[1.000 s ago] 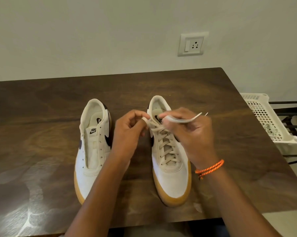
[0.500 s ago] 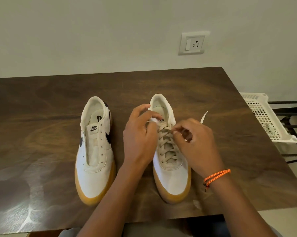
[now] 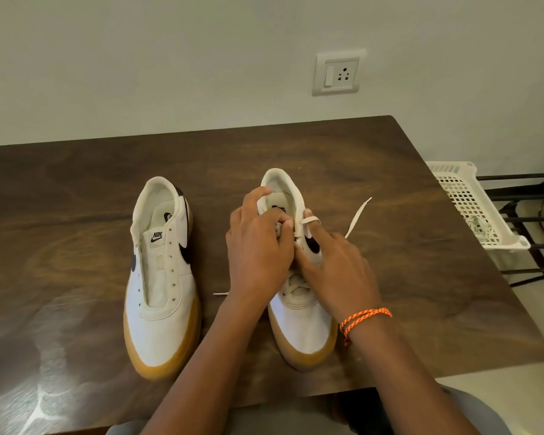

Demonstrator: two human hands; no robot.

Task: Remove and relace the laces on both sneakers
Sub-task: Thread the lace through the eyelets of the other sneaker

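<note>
From the head camera, two white sneakers with gum soles stand side by side on the dark wooden table (image 3: 76, 189), toes toward the near edge. The left sneaker (image 3: 162, 277) has bare eyelets and no lace in it at all. The right sneaker (image 3: 299, 309) carries a lace (image 3: 357, 216), crossed low over the tongue where it shows between the hands; one loose end trails off to the right on the table, another thin end pokes out to the left, just beside the left wrist.

Both hands crowd the upper eyelets of the right sneaker. The left hand (image 3: 256, 246) has its fingers curled at the collar and tongue, apparently pinching the lace there, though the exact hold is hidden. The right hand (image 3: 333, 265) has fingers bent at the eyelet row, with a loop of lace round a fingertip.

I judge one shoe unlaced and the other in mid-work near its top holes; whether it is being undone or relaced I cannot tell.

A white basket (image 3: 471, 205) sits off the far right.
</note>
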